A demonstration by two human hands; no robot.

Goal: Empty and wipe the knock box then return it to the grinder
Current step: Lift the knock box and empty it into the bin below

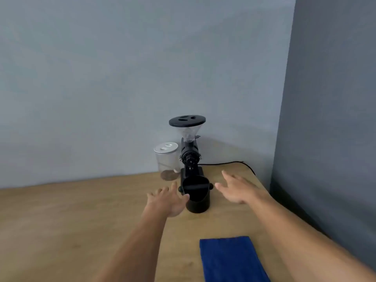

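Observation:
A black round knock box (198,197) with a bar across its mouth stands on the wooden table (81,216), right in front of the black coffee grinder (190,155). My left hand (167,199) is open at the box's left side, its thumb at the rim. To the right of the box, a small gap away, my right hand (237,189) is open with fingers spread. A folded blue cloth (232,259) lies flat near the table's front, under my right forearm's side.
A clear jar (166,161) with a white lid and some brown contents stands left of the grinder. A black power cord (230,164) runs right from the grinder to the table's right edge. Grey walls close in behind and on the right.

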